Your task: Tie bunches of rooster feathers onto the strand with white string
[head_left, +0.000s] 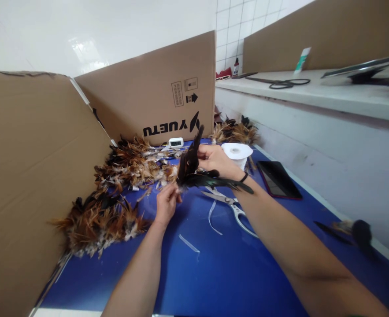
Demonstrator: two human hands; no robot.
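My left hand (pixel 168 201) is closed, pinching the base of a bunch of dark feathers (pixel 190 165) just above the blue table (pixel 210 273). Higher up and to the right, my right hand (pixel 216 159) has its fingers closed on the upper part of the same bunch. Long black-green feathers fan out from it, one pointing up and others reaching right across my wrist. Under my right forearm lie open scissors (pixel 229 200) with pale handles. Beside my right hand stands a white spool (pixel 236 151), partly hidden by the hand.
Piles of brown and black feathers (pixel 105 222) lie left, against cardboard panels (pixel 168 97). A small digital clock (pixel 176 142) sits behind. At right are a phone or tablet (pixel 278 178) and loose dark feathers (pixel 359 233). Clear strips (pixel 189 243) lie in front. A white ledge (pixel 313 92) runs along the right.
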